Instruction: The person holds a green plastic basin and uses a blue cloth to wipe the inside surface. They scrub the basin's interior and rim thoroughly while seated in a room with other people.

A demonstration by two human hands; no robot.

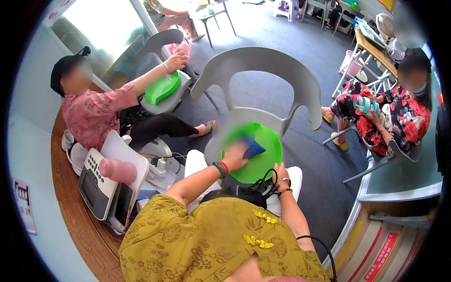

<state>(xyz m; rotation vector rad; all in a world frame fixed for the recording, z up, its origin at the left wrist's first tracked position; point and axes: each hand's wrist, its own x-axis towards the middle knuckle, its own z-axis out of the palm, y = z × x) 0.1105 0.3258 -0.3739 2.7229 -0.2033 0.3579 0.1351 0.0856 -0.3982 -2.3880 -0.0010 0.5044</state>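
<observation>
A round green plastic tray point(269, 141) rests partly on the seat of a grey plastic chair point(259, 112) and partly over my lap. My left hand point(235, 157) reaches over its left side, against a dark blue cloth pouch point(254, 149) lying in the tray. A blurred patch covers the fingertips, so I cannot tell whether they grip the pouch. At the tray's lower right edge, my right hand point(280, 176) holds the rim. Black cables loop beside that hand, in front of my body.
A person in pink point(102, 105) sits at left, an arm over another chair with a green tray point(164, 88). Nearer stand a pink bottle point(118, 170) and a white keypad device point(97, 185). At right sits a person holding a turquoise bottle point(366, 104).
</observation>
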